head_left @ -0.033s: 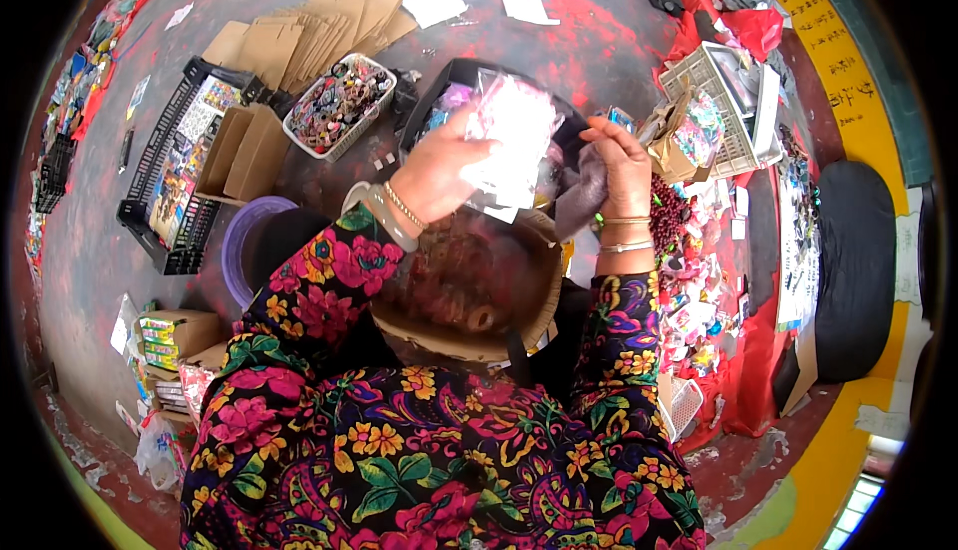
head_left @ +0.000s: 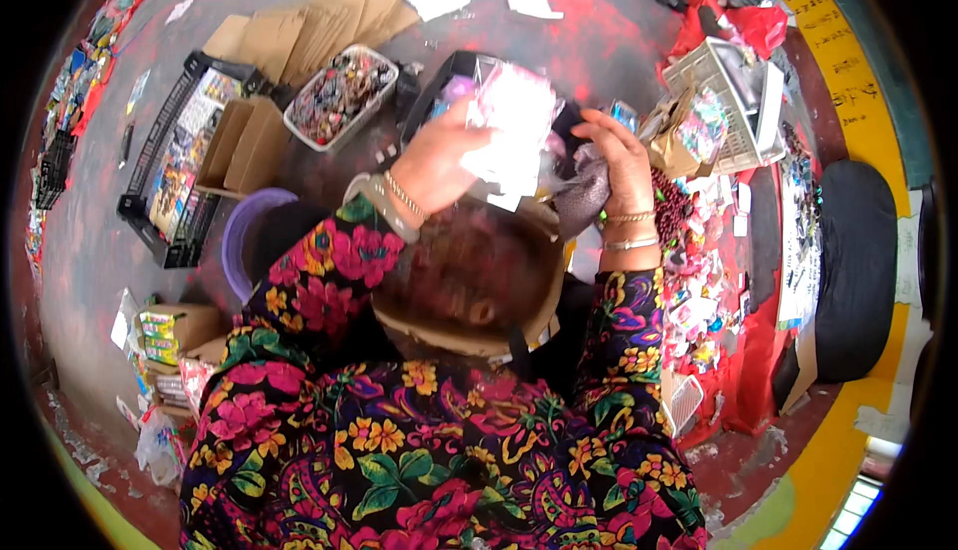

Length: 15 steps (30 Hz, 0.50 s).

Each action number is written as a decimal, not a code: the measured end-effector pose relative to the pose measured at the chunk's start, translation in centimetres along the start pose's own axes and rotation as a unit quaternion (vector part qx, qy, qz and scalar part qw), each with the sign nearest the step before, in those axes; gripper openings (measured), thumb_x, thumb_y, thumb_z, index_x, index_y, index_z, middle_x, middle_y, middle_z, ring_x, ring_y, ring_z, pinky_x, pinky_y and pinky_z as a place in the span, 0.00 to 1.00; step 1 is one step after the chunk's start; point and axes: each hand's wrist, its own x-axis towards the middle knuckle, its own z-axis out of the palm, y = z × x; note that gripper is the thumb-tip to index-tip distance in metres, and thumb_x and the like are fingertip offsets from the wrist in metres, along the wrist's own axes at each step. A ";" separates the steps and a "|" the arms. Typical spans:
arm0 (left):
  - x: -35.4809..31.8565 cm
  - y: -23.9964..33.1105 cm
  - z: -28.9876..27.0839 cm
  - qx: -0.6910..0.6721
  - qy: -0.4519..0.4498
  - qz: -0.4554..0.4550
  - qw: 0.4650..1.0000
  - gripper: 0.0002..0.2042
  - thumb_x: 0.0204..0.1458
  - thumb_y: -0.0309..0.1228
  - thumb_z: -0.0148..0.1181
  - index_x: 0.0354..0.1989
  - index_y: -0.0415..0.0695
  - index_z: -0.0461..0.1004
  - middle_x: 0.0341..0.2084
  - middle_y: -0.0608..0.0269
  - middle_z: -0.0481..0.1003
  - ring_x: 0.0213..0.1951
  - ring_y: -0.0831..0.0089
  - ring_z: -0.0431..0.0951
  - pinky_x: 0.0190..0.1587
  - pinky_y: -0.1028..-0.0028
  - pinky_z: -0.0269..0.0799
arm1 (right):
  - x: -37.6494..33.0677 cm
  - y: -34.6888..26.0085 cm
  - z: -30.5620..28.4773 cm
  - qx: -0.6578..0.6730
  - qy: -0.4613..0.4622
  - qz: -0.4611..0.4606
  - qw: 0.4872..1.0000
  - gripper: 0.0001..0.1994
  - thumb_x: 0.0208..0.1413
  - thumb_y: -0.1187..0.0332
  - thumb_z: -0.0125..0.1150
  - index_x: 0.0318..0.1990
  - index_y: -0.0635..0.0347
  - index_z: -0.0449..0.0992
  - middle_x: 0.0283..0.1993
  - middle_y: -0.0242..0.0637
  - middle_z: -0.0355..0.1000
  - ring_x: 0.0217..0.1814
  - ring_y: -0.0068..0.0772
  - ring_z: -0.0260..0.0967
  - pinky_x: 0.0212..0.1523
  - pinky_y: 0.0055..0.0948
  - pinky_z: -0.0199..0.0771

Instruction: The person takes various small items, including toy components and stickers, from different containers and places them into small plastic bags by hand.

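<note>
My left hand [head_left: 434, 163] is closed on a shiny clear plastic packet [head_left: 512, 126] with whitish and pink contents, washed out by glare. In my right hand [head_left: 623, 173] hangs a dark grey-purple piece of cloth [head_left: 582, 196], held by curled fingers just right of the packet. Both hands are raised over the far side of a round cardboard container [head_left: 439, 337] at my lap, whose brownish contents are blurred. Behind the packet stands a black tub [head_left: 411, 129] with a purple item in it, partly covered by my left hand.
To the left are a white basket [head_left: 383, 99] of small trinkets, a black crate [head_left: 178, 239], an open cardboard box [head_left: 249, 151] and a purple bucket [head_left: 234, 251]. Flattened cardboard [head_left: 319, 26] lies beyond. On the right, a cream crate [head_left: 738, 156] stands near dark red beads [head_left: 671, 201].
My right hand's fingers have shifted slightly left, and the cloth hangs a little lower and more bunched. The packet has moved slightly, still in my left hand.
</note>
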 end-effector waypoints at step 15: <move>-0.1 0.2 -1.4 0.183 0.045 -0.017 0.982 0.18 0.56 0.31 0.48 0.54 0.38 0.62 0.53 0.57 0.65 0.55 0.70 0.64 0.56 0.68 0.62 | -1.9 1.8 -1.9 -0.041 -0.086 0.060 0.994 0.05 0.45 0.76 0.64 0.32 0.63 0.78 0.27 0.30 0.74 0.27 0.17 0.69 0.29 0.16 0.67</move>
